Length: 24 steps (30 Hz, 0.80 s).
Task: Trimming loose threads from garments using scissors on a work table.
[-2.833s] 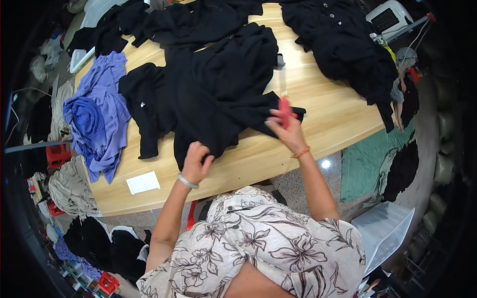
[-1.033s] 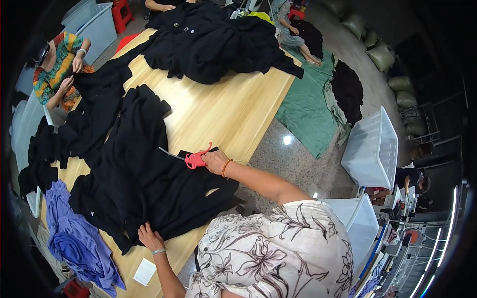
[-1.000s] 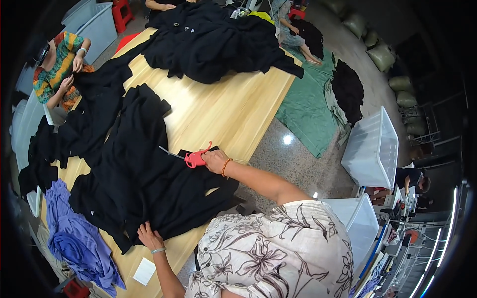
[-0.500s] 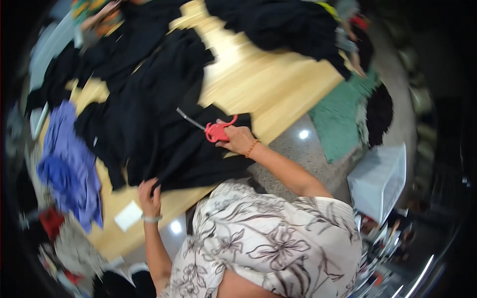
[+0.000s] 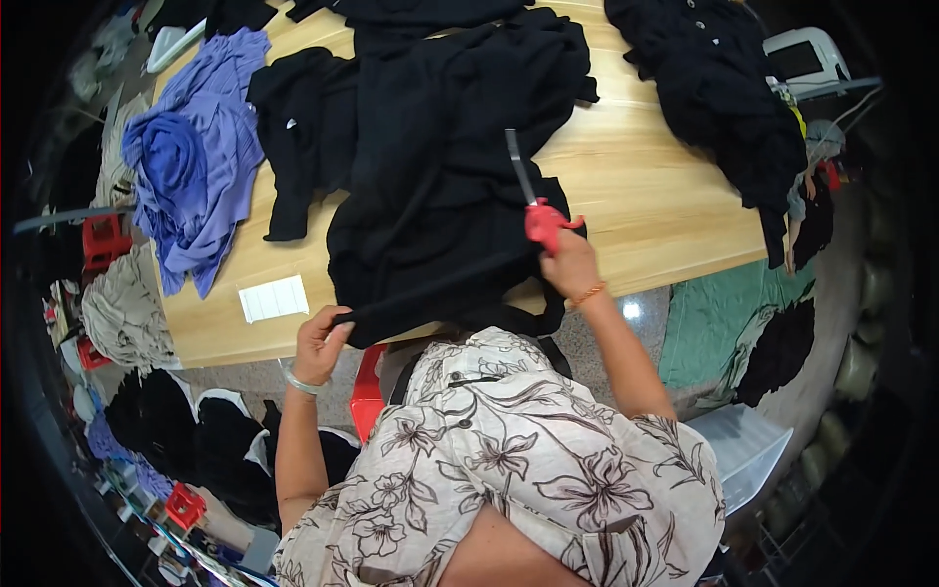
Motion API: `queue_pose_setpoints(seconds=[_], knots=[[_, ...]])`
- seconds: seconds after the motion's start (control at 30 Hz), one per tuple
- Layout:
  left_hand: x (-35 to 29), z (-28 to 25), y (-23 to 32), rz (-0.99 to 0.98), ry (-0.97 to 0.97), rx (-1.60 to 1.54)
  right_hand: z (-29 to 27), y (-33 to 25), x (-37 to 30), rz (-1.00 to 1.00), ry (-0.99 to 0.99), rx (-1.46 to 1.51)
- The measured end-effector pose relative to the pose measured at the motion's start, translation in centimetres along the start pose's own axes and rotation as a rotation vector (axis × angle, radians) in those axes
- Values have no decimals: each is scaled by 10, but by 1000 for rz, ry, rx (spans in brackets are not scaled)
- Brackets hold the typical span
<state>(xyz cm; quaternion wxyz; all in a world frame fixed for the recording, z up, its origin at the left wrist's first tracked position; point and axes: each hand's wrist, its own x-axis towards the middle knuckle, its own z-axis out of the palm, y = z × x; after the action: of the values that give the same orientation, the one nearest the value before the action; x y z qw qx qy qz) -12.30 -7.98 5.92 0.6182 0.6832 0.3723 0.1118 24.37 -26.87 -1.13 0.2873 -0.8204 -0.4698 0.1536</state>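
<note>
A black knit garment (image 5: 440,186) lies spread on the wooden table in front of me, its near hem drawn toward the table's edge. My left hand (image 5: 318,347) pinches the left corner of that hem between thumb and fingers. Near the hem's right end, my right hand (image 5: 572,269) is closed around red-handled scissors (image 5: 544,223). Their metal blades point away from me over the cloth. Whether the right fingers also grip fabric is hidden.
Purple clothing (image 5: 210,186) is heaped on the left of the wooden table (image 5: 665,225), near a white paper (image 5: 273,298). Another black garment (image 5: 714,108) lies at right. Green cloth (image 5: 714,318) and a pale plastic bin (image 5: 748,455) are beyond the table's right side; a red stool (image 5: 367,391) is below its edge.
My view has turned and shifted, so the table sits straighter. My left hand now holds the hem corner raised and stretched. The scissors stay in my right hand, now pointing more directly away.
</note>
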Motion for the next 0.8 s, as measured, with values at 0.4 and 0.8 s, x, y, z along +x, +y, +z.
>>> queue_pose_setpoints(seconds=[0.4, 0.8], knots=[[72, -5, -109, -110, 375, 456, -46, 41, 74, 331, -189, -360], [145, 204, -17, 740, -144, 531, -63, 59, -12, 258, 137, -183]])
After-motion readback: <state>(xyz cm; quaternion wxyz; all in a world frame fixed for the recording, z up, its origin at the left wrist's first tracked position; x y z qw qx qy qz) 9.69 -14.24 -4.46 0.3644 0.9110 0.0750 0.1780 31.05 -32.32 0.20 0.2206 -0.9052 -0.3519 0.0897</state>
